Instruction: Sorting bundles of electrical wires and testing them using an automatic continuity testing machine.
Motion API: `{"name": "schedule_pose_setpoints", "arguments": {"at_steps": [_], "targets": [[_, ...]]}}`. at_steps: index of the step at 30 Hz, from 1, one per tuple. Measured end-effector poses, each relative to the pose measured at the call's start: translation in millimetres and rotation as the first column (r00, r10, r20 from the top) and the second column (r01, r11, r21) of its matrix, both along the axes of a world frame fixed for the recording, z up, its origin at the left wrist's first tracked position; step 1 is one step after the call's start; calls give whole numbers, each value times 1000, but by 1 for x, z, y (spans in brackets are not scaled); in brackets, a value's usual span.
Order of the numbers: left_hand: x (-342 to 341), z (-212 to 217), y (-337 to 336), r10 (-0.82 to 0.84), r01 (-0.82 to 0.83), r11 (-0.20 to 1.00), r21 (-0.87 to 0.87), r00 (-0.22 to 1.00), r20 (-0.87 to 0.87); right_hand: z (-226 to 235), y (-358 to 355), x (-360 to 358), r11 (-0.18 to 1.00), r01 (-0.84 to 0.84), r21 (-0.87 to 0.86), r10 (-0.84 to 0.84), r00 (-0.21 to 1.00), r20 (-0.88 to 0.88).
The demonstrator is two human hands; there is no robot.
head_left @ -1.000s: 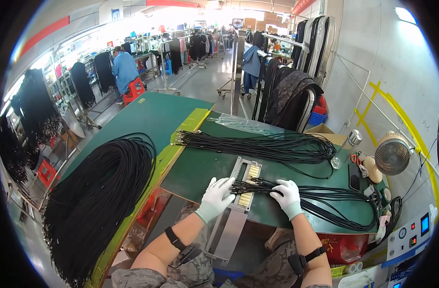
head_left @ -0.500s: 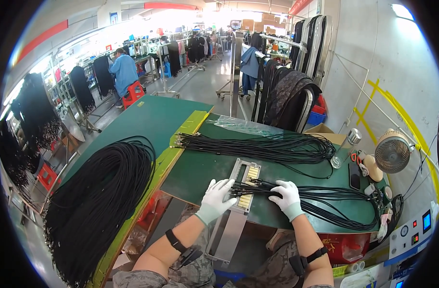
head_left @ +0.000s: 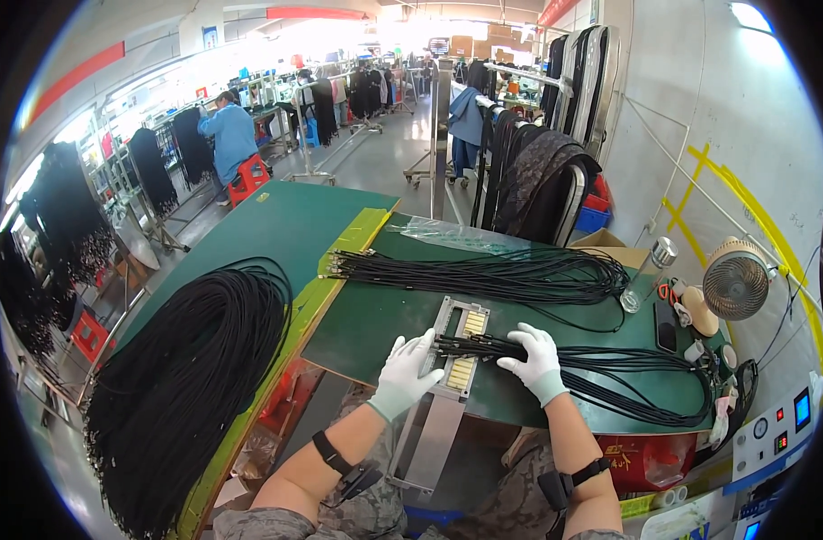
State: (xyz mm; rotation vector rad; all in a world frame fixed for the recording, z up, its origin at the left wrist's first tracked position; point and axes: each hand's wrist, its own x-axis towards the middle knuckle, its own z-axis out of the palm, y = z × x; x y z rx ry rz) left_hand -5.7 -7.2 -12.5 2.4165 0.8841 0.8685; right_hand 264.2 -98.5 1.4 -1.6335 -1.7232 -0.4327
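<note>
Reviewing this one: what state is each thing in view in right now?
Metal fixture: partly covered
Near cable bundle: lying across the fixture, looped at right
Left hand: open, at the bundle's end
Right hand: thumb and fingers straddling the bundle; grip unclear
Far cable bundle: lying flat, looped at right
Large cable pile: heaped, curved
Clear bottle: standing, lidded
Fan: upright; running or not unclear
Phone: lying flat, dark
Control-panel screen: lit

The black cords' tips (head_left: pixel 447 345) have drawn closer together — a narrower bunch than before.
</note>
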Motion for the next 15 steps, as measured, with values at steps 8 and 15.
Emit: {"name": "schedule_pose_setpoints", "arguments": {"at_steps": [8,15], "targets": [[0,3,-1,-14,17,997,79,999,-37,6,-3,-12,909,70,-411,-91,995,-31],[3,3,0,12,-11,997,72,1000,-9,10,8,15,931,-37,-363,-39,979,-200]]}}
